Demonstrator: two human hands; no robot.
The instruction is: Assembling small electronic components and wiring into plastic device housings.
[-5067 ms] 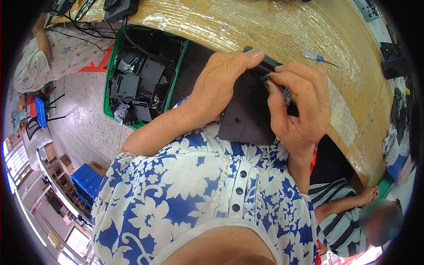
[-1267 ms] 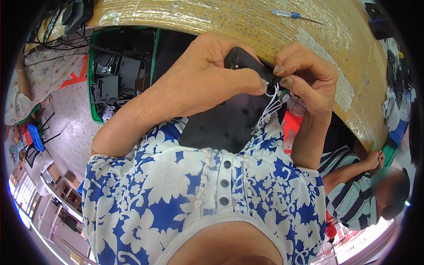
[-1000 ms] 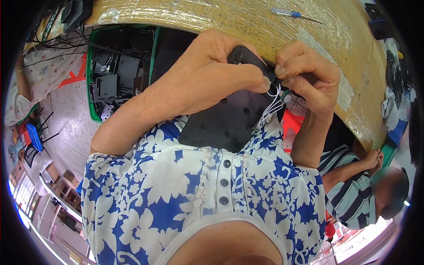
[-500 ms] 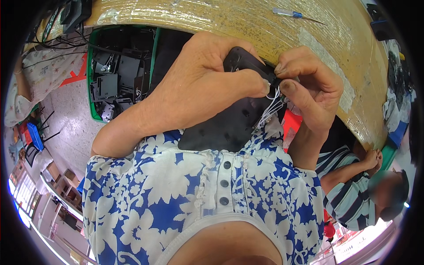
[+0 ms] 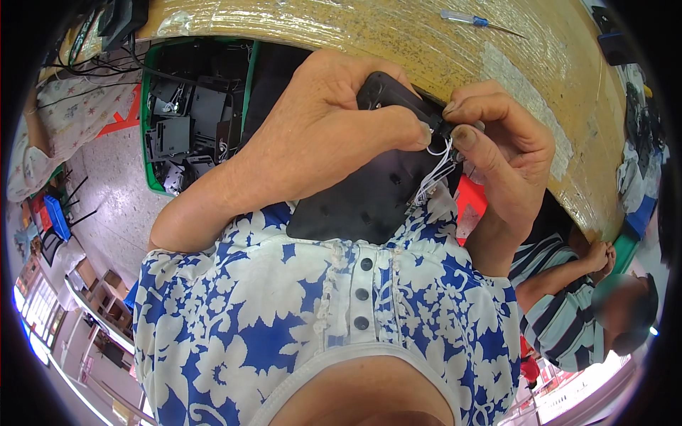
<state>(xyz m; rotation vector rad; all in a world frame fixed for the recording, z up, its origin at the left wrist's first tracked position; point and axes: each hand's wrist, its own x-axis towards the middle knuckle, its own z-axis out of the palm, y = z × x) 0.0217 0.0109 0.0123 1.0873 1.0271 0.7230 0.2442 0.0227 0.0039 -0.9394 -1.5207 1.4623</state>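
My left hand (image 5: 320, 135) wraps around a small black plastic device (image 5: 387, 96), holding it close to my chest. My right hand (image 5: 504, 153) pinches the device's end with thumb and forefinger, right where thin white wires (image 5: 437, 174) come out. The wires hang down to a flat black panel (image 5: 362, 202) that rests against my blue and white flowered top. Most of the small device is hidden by my fingers.
A wooden table wrapped in clear film (image 5: 426, 35) lies ahead, with a blue-handled screwdriver (image 5: 472, 20) on it. A green crate of dark electronic parts (image 5: 192, 121) stands on the floor at left. A person in a striped shirt (image 5: 568, 305) sits at lower right.
Both hands and the black device have risen toward my chest since five seconds ago. In the last second my right fingers have shifted slightly at the wire end.
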